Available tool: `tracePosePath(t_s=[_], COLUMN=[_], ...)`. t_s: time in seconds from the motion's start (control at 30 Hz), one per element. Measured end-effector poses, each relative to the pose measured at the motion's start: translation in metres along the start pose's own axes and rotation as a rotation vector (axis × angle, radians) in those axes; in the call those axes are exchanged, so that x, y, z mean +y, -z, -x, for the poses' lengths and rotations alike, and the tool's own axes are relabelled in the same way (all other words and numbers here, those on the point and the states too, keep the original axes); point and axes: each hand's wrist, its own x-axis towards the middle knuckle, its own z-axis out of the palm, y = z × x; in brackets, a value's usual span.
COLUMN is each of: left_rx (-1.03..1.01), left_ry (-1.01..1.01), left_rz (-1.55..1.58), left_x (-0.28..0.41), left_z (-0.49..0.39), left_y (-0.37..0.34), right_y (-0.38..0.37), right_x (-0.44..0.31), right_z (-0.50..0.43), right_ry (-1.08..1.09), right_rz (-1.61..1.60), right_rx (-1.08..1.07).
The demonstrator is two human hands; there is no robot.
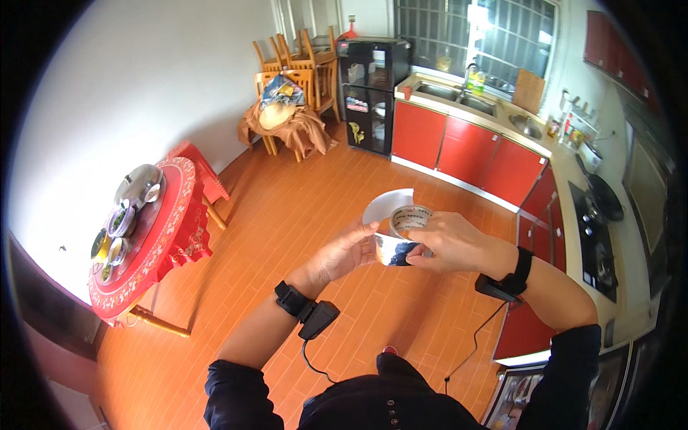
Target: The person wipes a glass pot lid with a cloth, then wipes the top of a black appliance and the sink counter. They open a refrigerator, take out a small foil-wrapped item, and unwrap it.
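Observation:
Before my chest, both hands are raised over the floor. My left hand pinches the left side of a curled sheet, apparently paper, white on its inner face. The sheet's lower outer face bears a dark blue and pale picture. A roll of adhesive tape, its core bearing print, sits against the curl's inner side. My right hand grips the roll, with fingers also on the sheet's right lower edge. Its fingers partly hide the roll and that edge.
At left stands a round table with a red cloth, bearing dishes and a metal lid. Stacked wooden chairs stand beside a black refrigerator. Red cabinets with a sink and a stove line the right.

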Motion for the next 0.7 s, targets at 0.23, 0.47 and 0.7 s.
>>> tracePosePath(t_s=[0.23, 0.47, 0.7], left_rx=[0.245, 0.377, 0.482], left_ry=[-0.207, -0.403, -0.513], left_rz=[0.442, 0.491, 0.356], left_x=[0.043, 0.089, 0.176], left_z=[-0.112, -0.192, -0.293], left_y=[0.098, 0.254, 0.384], right_y=[0.006, -0.021, -0.027], right_x=[0.156, 0.288, 0.409], right_z=[-0.083, -0.197, -0.305], right_ry=[-0.188, -0.324, -0.676], right_rz=[-0.389, -0.586, -0.534], right_rx=[-0.139, -0.175, -0.133])
